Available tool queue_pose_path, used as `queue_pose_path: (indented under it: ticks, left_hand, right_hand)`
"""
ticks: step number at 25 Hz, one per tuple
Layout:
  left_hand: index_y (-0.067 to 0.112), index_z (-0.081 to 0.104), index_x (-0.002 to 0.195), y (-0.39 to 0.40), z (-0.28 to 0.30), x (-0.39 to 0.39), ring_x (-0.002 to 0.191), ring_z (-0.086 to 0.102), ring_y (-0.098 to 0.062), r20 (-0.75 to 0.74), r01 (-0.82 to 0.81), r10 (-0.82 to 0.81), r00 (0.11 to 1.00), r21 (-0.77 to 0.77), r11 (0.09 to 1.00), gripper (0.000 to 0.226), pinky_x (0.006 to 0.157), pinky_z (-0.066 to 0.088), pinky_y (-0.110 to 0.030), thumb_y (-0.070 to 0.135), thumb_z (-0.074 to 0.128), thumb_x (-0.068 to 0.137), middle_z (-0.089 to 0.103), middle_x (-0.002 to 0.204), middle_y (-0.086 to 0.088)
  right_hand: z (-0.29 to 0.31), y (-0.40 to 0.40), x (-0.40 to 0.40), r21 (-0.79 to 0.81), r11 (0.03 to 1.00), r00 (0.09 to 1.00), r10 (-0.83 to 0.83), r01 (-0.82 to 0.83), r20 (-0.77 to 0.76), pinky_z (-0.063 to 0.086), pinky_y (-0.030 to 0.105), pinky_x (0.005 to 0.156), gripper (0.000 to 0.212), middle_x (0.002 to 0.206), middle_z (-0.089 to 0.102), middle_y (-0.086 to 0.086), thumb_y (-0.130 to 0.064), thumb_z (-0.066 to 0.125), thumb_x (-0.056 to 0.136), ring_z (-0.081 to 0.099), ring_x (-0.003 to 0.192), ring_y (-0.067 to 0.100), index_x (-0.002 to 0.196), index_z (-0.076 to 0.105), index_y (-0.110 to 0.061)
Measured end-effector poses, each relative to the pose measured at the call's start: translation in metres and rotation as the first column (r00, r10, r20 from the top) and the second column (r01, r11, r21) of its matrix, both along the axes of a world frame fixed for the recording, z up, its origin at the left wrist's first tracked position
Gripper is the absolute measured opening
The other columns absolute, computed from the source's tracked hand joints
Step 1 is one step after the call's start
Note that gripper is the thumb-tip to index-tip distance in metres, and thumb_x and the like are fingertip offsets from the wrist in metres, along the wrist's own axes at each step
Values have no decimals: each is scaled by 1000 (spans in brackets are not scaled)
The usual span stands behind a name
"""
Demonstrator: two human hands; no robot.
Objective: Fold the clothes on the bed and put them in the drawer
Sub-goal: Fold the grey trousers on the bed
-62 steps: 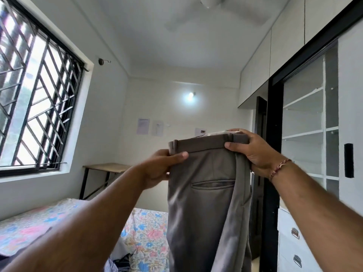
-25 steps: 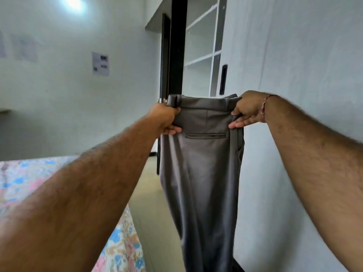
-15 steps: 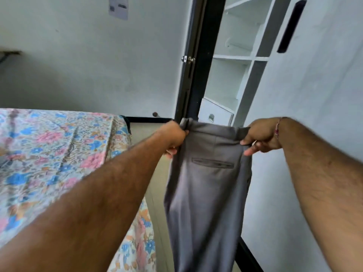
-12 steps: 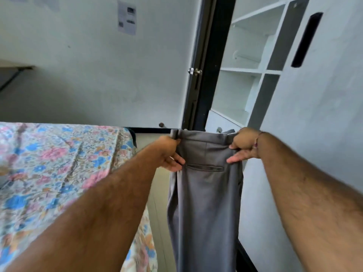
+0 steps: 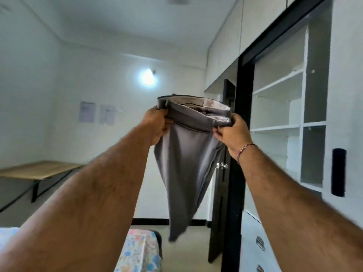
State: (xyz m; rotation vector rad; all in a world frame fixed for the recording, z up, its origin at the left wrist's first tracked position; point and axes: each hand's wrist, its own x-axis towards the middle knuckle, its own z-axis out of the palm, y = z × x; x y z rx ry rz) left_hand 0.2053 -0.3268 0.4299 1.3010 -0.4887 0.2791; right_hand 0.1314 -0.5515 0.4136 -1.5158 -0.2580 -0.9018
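gripping grey trousers (image 5: 186, 165) waistband, both hands raised

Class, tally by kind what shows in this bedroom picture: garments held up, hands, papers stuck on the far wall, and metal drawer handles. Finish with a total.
Grey trousers: 1
Hands: 2, left hand, right hand
Wall papers: 2, and
Drawer handles: 2, and
Total: 7

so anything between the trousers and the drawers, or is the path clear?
No obstacle shows. Left hand and right hand hold the grey trousers up by the waistband, in open air above the floor. The white drawers sit low right, fronts apparently shut, so one needs opening first.
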Motion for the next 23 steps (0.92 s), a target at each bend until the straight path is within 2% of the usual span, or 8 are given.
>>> queue_pose_path:
  ticks: [3,7,11,13,15,18,21,23]
  left_hand:
    - [29,64,104,45,-4,-24,93,63,-26,11,-51,51,999,-22,998,26,82,46,-37,23,40,110,67,102,-17]
    - [27,66,102,116,-112,-89,97,60,-27,-32,-96,96,995,17,995,27,80,45,-33,19,42,111,65,101,-16]
    - [19,70,93,202,-328,-194,85,63,-25,-177,-105,127,976,131,986,26,78,46,-33,13,51,108,68,92,-14]
    - [14,75,78,241,-444,-250,73,59,-23,-318,-75,130,939,179,981,24,68,46,-31,8,63,98,68,77,-10]
    - [14,76,71,273,-545,-310,65,54,-21,-447,9,177,877,384,923,11,58,40,-29,19,78,81,66,72,-12]
    - [24,77,80,310,-650,-388,76,64,-19,-476,151,266,838,672,725,21,59,49,-26,12,70,95,74,83,-13]
    - [46,74,97,325,-684,-432,109,52,-15,-65,2,218,974,960,279,18,97,52,-40,30,67,99,57,119,4]
    - [47,72,121,323,-672,-448,140,35,-17,153,-157,42,987,983,96,29,113,40,-44,54,54,99,40,151,11]
  right_hand:
    - [-4,41,-7,7,998,998,67,-68,7,61,44,91,44,111,69,11,16,59,87,68,112,31,94,63,-28]
    - [-110,98,-45,41,985,985,171,-170,-15,59,47,96,42,108,69,8,17,62,88,67,117,34,97,62,-24]
    - [-316,158,-126,-23,988,976,147,-152,-159,60,49,92,42,102,71,-4,9,75,84,69,111,25,100,64,-29]
    - [-441,181,-184,-215,968,953,62,-130,-296,59,40,91,51,96,73,-18,3,81,81,69,98,9,102,64,-41]
    - [-554,198,-257,-313,932,903,34,-184,-429,55,28,88,67,98,71,-28,5,79,81,69,98,7,103,62,-56]
    - [-656,211,-352,-415,877,875,12,-242,-484,50,11,79,78,100,71,-28,11,74,80,68,95,-4,106,60,-61]
    - [-691,210,-413,-498,830,867,-37,-250,-497,53,14,82,68,102,73,-25,11,69,84,67,97,-8,115,64,-50]
    - [-695,205,-434,-520,812,844,-67,-264,-533,55,18,90,60,104,72,-24,6,68,87,66,101,-9,123,63,-41]
